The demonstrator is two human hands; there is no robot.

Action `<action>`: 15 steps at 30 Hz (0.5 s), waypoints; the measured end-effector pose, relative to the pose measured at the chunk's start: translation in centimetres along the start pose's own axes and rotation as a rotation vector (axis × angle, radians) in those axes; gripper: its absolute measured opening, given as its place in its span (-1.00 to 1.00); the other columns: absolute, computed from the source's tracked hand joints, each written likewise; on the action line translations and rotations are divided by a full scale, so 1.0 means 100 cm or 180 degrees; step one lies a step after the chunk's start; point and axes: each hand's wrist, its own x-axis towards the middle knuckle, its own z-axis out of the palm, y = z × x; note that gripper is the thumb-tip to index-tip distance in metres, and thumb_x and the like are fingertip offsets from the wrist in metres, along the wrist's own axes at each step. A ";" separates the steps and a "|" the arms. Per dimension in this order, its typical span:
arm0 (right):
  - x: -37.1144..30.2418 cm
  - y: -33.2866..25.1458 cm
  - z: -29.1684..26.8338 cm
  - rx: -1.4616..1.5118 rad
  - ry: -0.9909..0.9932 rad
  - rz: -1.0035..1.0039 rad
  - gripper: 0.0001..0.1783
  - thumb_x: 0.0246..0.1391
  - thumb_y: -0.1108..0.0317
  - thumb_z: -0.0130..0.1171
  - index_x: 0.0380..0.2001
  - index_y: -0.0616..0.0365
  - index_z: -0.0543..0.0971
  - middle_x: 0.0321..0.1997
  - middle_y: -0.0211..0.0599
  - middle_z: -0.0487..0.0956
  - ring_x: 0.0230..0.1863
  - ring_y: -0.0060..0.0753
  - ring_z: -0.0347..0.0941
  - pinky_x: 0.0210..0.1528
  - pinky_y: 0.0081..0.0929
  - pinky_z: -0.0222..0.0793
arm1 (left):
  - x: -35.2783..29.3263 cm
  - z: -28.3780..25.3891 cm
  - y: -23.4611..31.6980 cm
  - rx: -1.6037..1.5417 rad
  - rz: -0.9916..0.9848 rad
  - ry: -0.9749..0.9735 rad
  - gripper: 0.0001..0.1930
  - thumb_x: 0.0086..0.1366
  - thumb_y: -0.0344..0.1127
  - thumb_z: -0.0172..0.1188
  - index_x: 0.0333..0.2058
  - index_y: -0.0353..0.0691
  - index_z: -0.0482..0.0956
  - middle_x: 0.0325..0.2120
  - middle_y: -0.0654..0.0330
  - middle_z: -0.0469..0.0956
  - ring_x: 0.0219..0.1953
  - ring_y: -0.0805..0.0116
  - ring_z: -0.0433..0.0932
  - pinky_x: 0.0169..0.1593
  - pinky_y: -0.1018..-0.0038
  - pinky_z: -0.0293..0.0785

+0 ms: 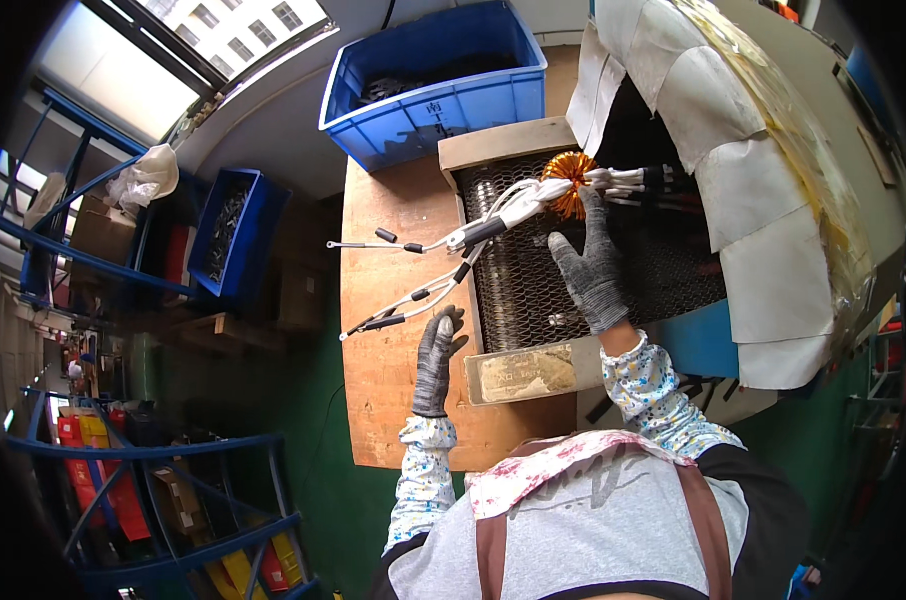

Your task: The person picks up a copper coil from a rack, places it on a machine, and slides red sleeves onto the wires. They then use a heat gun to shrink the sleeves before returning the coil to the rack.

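Orange coil (572, 166) beyond gloved hands (595, 272) (434, 362); right thumb (562, 250) splayed; contact unclear

Ahead of the torso (603, 510), the left hand (435, 362) extends, fingers (442, 328) loosely curved; the right hand (593, 262) reaches farther, thumb (563, 254) spread.

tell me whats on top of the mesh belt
White cables with a copper-coloured coil run over the mesh belt, the gloved right hand close to the coil. The white flaps block the view farther right, so anything behind them cannot be seen.
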 end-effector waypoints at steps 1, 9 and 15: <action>0.001 0.001 0.002 -0.0271 0.0110 -0.0150 -0.22 -0.03 0.37 0.16 0.25 0.17 0.07 0.32 -0.02 0.09 0.35 -0.16 -0.01 0.33 -0.37 -0.09 | 0.009 -0.004 -0.005 -0.0227 -0.0060 0.0133 -0.37 0.24 0.12 0.03 0.09 -0.28 0.28 0.06 -0.02 0.32 0.11 0.14 0.32 0.10 0.20 0.35; 0.003 0.002 -0.005 -0.0652 -0.0030 0.0451 -0.17 -0.06 0.28 0.18 0.27 -0.01 0.04 0.25 0.06 0.20 0.27 0.01 0.13 0.24 -0.30 0.10 | 0.136 -0.025 0.000 -0.1534 0.0278 -0.0194 -0.56 0.34 -0.07 -0.07 0.01 -0.32 0.30 -0.03 -0.03 0.39 -0.03 0.07 0.45 -0.03 0.22 0.52; 0.009 0.020 -0.002 -0.1151 0.0154 0.0028 -0.15 -0.06 0.23 0.17 0.27 0.00 0.01 0.28 0.05 0.14 0.28 0.04 0.09 0.27 -0.26 0.06 | 0.192 -0.031 0.004 -0.1671 0.0087 -0.0356 -0.68 0.31 -0.09 0.00 -0.18 -0.25 0.42 -0.32 0.09 0.55 -0.28 0.19 0.57 -0.19 0.21 0.60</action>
